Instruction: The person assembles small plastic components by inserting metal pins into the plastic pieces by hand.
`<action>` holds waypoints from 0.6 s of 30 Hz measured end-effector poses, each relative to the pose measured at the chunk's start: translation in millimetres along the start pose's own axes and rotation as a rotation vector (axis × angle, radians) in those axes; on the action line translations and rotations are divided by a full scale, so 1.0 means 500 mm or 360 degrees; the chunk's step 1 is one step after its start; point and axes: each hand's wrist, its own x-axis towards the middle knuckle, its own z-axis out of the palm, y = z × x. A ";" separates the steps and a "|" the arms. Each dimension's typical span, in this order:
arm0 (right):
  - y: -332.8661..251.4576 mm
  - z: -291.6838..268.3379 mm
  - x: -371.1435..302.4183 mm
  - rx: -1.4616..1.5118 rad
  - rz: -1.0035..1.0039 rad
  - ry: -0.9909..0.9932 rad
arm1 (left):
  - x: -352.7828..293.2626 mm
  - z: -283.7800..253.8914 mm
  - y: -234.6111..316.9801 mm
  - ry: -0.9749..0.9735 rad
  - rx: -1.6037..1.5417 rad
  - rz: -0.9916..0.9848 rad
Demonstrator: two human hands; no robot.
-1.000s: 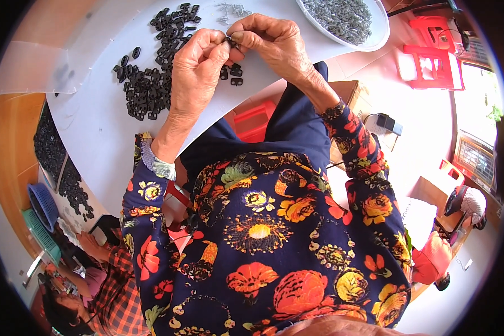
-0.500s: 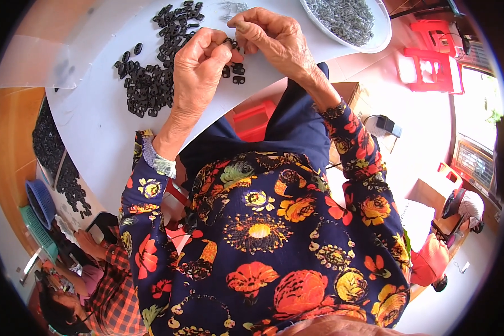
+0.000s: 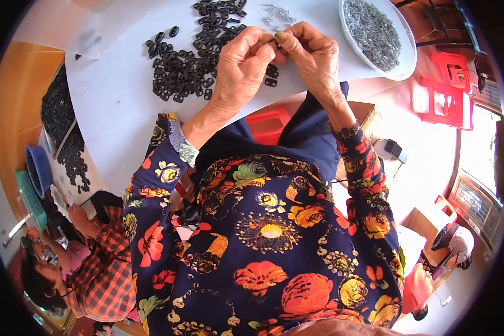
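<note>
Above the table's near edge, my left hand (image 3: 242,70) is closed in a pinch on a small black plastic piece, mostly hidden by the fingers. My right hand (image 3: 317,60) meets it there, thumb and forefinger pressed together at that piece. Whatever the right fingertips grip is too small to make out. To the left of my hands lies a heap of small black plastic pieces (image 3: 180,75), several with holes. A few loose clear or silvery pins (image 3: 278,13) lie just beyond my fingers. Two black pieces (image 3: 271,82) sit beside my left hand, near the edge.
A white round basin (image 3: 407,68) full of small silvery pins stands at the right on the white table (image 3: 109,112). Red stools (image 3: 442,103) stand on the floor at right. At lower left are a person in a checked shirt (image 3: 103,274), a blue basket (image 3: 39,171) and more black pieces.
My hands have come closer together, and the right fingertips now meet the piece in the left. The whole view has shifted, so the table and basin appear farther right.
</note>
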 end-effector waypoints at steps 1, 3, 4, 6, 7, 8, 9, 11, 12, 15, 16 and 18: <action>-0.004 -0.001 0.000 0.0005 -0.0004 -0.0009 | 0.000 -0.002 0.001 0.0009 0.0006 0.0004; -0.018 -0.004 0.001 0.0351 0.0065 -0.0136 | 0.002 -0.003 0.005 0.0013 -0.0111 0.0034; -0.008 -0.008 0.002 0.0236 0.0030 -0.0142 | 0.005 0.000 0.008 0.0052 -0.0119 0.0103; -0.006 -0.006 0.003 0.0326 0.0032 -0.0172 | 0.007 -0.007 0.007 0.0024 -0.0016 0.0074; -0.004 -0.005 0.003 0.0413 0.0038 -0.0192 | 0.008 -0.011 0.007 -0.0014 0.0082 0.0041; 0.002 -0.003 0.005 0.0414 0.0035 -0.0189 | 0.012 -0.022 0.009 -0.0017 0.0085 0.0043; 0.007 -0.004 0.006 0.0296 0.0015 -0.0139 | 0.022 -0.032 0.023 -0.0032 0.0419 0.0120; 0.002 -0.005 0.006 0.0183 -0.0006 -0.0074 | 0.041 -0.076 0.059 -0.0044 0.1103 0.0226; -0.006 -0.005 0.007 0.0271 0.0097 -0.0128 | 0.058 -0.102 0.071 -0.0066 0.1337 0.0409; -0.010 -0.006 0.004 0.0374 0.0212 -0.0169 | 0.112 -0.163 0.081 -0.0278 0.1860 0.0845; -0.008 -0.006 0.003 0.0318 0.0189 -0.0165 | 0.122 -0.169 0.089 -0.0412 0.1846 0.0699; -0.009 -0.005 0.003 0.0264 0.0162 -0.0162 | 0.131 -0.188 0.098 -0.0556 0.1993 0.0583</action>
